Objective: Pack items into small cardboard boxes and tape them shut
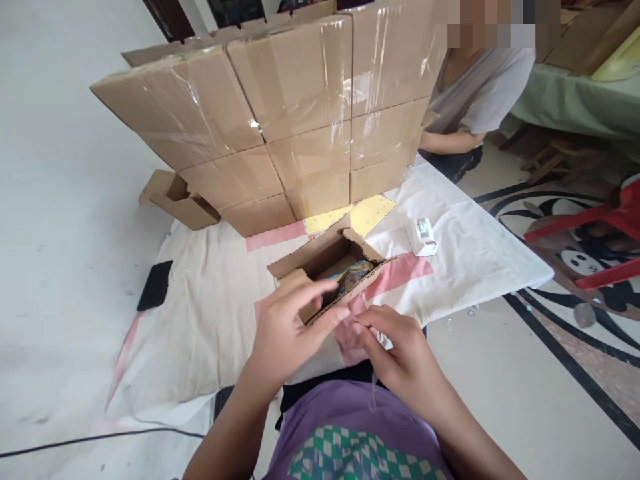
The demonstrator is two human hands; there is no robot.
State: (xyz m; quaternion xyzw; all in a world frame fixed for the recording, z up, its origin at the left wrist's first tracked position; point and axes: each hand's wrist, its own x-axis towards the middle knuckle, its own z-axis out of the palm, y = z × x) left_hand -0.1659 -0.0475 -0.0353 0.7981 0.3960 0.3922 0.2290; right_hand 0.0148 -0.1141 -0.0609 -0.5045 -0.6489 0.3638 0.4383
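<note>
A small open cardboard box [289, 265] lies on the cloth in front of me, its flaps raised. Inside it is a packet with a blue and yellow pattern [356, 275]. My left hand [290, 320] is at the box's near left side, thumb and index finger apart with nothing visible between them. Just right of the box's near edge, my right hand [395, 343] is closed in a pinch. From it hangs a thin, clear strand [373, 393]; whether it is thread or tape I cannot make out.
Stacked, taped cartons [310, 100] rise behind the box. A smaller carton [187, 207] and a black flat object [155, 285] are left; a small white box [424, 237] is right. Another person [485, 93] sits beyond the stack. A red chair [610, 233] stands right.
</note>
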